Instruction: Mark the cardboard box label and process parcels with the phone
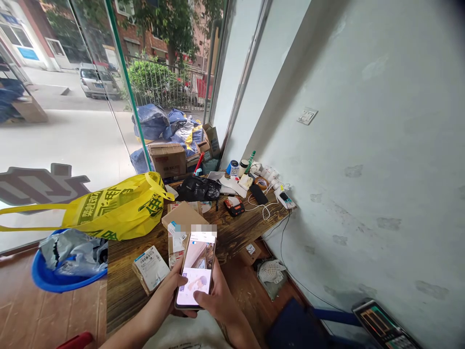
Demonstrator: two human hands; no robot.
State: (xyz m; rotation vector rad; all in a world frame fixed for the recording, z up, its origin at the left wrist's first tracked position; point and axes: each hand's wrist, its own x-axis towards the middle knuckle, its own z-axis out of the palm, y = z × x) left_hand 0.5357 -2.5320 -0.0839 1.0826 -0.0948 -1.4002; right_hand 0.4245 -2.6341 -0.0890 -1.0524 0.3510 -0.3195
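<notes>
A phone with a lit screen is held upright over the near edge of the wooden table, between both hands. My left hand grips its left side, thumb on the screen's edge. From the right, my right hand wraps round the phone, its thumb over the lower part of the screen. The screen shows a picture above and a pale area below. Just behind the phone lie cardboard parcels. A flat parcel with a white label rests left of my left hand.
On the wooden table are a yellow bag, a black plastic bag, a small orange-black device and a card terminal with cables. A blue basin holds plastic packaging at left. A wall rises at right.
</notes>
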